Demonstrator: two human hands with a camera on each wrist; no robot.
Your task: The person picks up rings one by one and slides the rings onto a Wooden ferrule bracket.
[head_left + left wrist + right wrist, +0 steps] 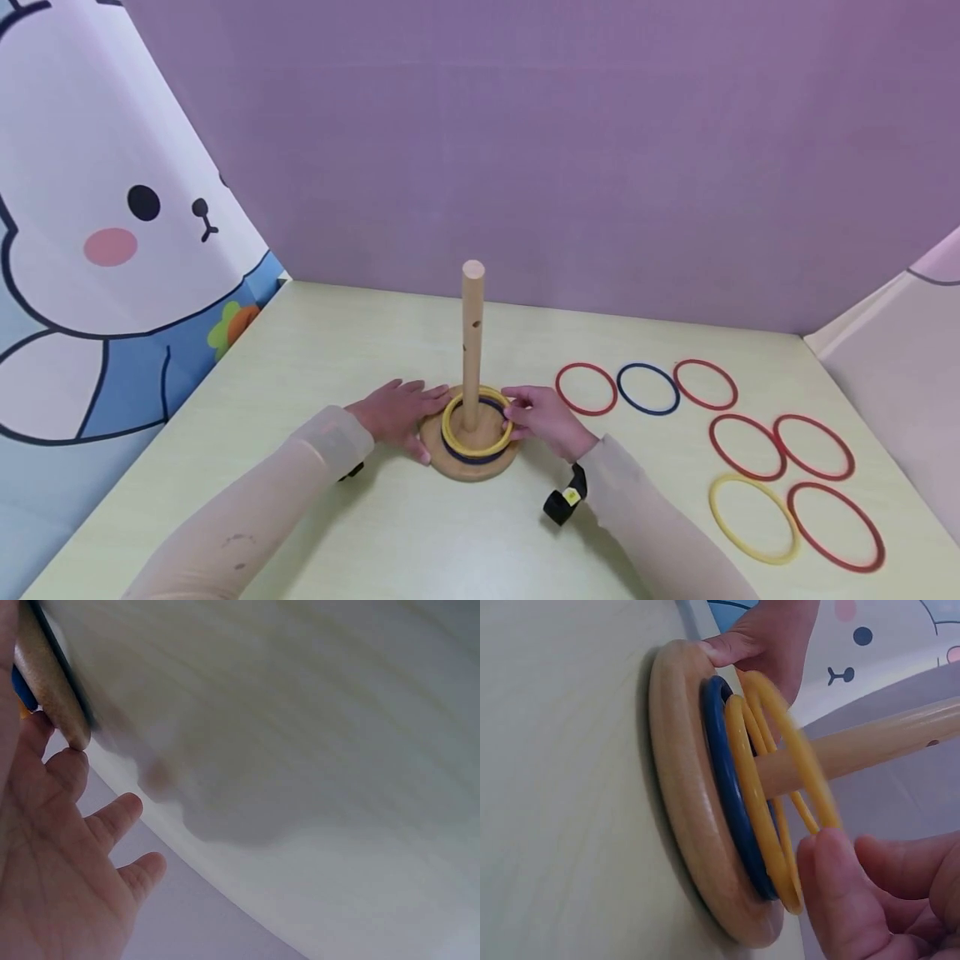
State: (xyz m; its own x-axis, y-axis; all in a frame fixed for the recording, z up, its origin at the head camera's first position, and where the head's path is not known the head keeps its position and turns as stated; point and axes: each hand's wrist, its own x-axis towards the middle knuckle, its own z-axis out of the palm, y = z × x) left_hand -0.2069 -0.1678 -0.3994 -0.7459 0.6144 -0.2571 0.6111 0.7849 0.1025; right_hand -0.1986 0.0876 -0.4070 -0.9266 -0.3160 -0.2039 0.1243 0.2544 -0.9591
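Observation:
A wooden peg (472, 342) stands upright on a round wooden base (468, 473) on the table. Flat on the base, around the peg, lie a blue ring (730, 784) and, over it, a yellow ring (751, 787). My right hand (551, 418) pinches the near edge of another yellow ring (798, 742), which also circles the peg and tilts above the lower one. With fingers spread, my left hand (395, 414) touches the opposite side of the base. Only its palm side and the base's edge show in the left wrist view.
To the right on the table lie several red rings (860, 569), a blue ring (656, 412) and a yellow ring (712, 497). A purple backdrop (562, 167) rises behind the table, and a cartoon-printed panel (67, 250) borders the left.

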